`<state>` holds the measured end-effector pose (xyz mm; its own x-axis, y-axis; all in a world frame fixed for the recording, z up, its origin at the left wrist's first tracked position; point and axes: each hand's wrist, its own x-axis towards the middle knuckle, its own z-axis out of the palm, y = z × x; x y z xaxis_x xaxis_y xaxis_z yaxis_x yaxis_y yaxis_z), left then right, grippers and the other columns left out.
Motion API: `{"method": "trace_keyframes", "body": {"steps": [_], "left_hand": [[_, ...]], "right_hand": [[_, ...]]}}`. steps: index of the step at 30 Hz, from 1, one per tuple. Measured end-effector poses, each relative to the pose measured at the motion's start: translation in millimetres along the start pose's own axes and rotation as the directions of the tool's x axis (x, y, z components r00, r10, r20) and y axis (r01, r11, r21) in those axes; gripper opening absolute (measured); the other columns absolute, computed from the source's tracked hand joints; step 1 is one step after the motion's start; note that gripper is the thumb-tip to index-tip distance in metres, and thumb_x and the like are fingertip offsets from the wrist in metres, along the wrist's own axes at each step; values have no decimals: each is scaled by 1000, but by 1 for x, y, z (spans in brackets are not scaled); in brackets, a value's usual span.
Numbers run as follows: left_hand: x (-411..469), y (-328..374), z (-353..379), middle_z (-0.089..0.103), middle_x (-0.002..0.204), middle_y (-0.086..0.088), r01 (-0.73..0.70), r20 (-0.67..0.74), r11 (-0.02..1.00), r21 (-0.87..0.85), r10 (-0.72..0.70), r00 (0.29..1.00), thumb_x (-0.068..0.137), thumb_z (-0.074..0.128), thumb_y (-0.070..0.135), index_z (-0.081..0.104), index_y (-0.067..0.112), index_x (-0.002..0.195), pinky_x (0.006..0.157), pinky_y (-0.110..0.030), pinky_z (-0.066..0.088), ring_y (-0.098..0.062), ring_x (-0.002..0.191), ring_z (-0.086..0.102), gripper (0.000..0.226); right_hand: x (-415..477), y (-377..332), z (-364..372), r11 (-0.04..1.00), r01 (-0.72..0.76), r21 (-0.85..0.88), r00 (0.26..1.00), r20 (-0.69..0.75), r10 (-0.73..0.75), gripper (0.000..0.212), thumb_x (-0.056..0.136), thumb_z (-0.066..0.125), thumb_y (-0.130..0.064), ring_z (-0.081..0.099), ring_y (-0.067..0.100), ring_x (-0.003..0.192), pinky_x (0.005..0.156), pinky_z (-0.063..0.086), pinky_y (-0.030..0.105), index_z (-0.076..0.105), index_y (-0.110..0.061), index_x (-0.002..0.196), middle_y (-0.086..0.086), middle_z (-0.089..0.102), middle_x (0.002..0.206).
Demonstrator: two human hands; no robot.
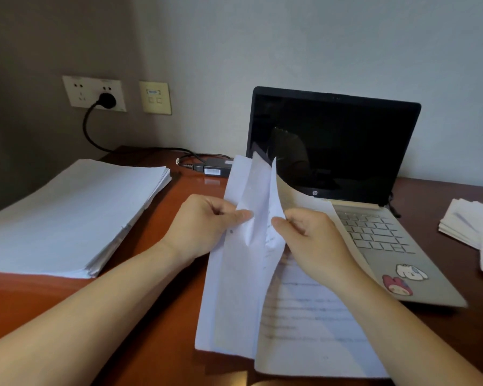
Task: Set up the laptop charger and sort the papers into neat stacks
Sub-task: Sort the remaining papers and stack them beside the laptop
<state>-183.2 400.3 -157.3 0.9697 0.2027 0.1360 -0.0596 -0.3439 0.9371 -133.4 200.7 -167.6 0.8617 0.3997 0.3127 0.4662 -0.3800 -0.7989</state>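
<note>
A loose bundle of sheets [251,246] stands up from the table [25,302] near the middle of its front edge, parted between the two hands. The left hand [204,227] pinches the blank left-hand sheets between thumb and curled fingers. The right hand [313,240] pinches the edge of a printed sheet [304,316], whose lower part lies flat on the table under the right forearm and whose upper corner curls up in front of the laptop [332,146]. The lines of print are too blurred to read.

The laptop sits open toward the back right of the table, just beside the printed sheet, its screen dark; two cartoon stickers [410,271] are on its palm rest.

At the back edge, left of the laptop, lies the black charger brick [216,168], partly hidden behind the raised sheets. Its cable [151,149] runs along the back edge and up to a plug [106,101] seated in a white wall socket [78,91].

A thick stack of paper [76,215] lies along the left edge, its sides slightly uneven. A smaller, untidy pile of paper [469,221] lies at the right edge, well apart from the hands.
</note>
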Motion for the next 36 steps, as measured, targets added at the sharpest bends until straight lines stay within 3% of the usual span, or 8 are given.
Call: {"method": "trace_keyframes", "body": {"steps": [4,8,11,14,17,22,27,36], "left_hand": [[-1,-2,5,78,86,1,-53,-73,999,-11,52,996,90,75,36,78,9,87,66,-27,60,-16,78,75,28],[0,3,2,68,105,23,61,22,993,-101,-59,998,92,69,49,54,25,133,73,-8,51,12,90,68,50],[6,-2,-5,74,120,-1,237,201,942,-238,-191,961,86,82,22,29,26,158,88,-40,62,-21,97,77,90],[9,-5,-9,74,120,-10,262,230,917,-300,-197,953,91,69,-1,61,16,139,95,-59,56,-36,104,74,52],[10,2,-15,75,120,-8,248,232,894,-373,-168,958,92,67,0,68,23,128,95,-62,55,-37,106,73,43],[12,20,-22,75,118,-10,128,84,883,-452,-101,991,91,70,2,69,21,126,90,-60,58,-42,103,72,40],[21,55,-31,76,114,-16,-9,-60,863,-505,-25,998,87,72,3,71,13,120,81,-56,62,-40,93,74,34],[56,123,-37,76,117,-8,-188,-181,888,-421,121,976,92,73,11,69,10,125,93,-44,58,-28,106,73,33]], "right_hand": [[-4,-10,-1,1000,-29,-4,999,33,29,37,98,53,-41,61,4,65,69,49,29,65,-18,72,-13,67,64],[-6,-12,0,993,-64,-99,990,117,76,35,101,44,-45,62,-5,93,84,46,19,72,-27,91,-18,73,91],[-5,-10,-1,990,-8,-139,988,153,30,26,100,51,-36,60,-11,99,85,44,12,74,-30,92,-25,71,96],[1,-1,-6,989,2,-148,998,62,7,16,95,65,-30,59,-6,107,95,44,13,72,-31,109,-25,67,106],[9,6,-21,987,-68,-144,985,-168,44,51,88,72,-26,47,6,126,104,38,20,54,-31,135,-12,52,137],[12,-5,-51,901,-120,416,928,-275,251,86,81,81,-11,57,3,105,89,47,26,30,-36,146,-25,56,109],[25,-4,-79,727,-204,656,963,-1,271,38,86,73,-9,71,24,103,86,58,40,67,-14,124,8,72,120],[64,-67,-130,769,105,630,967,-244,68,37,87,73,-9,71,21,105,85,57,39,67,-13,123,2,73,117]]}}
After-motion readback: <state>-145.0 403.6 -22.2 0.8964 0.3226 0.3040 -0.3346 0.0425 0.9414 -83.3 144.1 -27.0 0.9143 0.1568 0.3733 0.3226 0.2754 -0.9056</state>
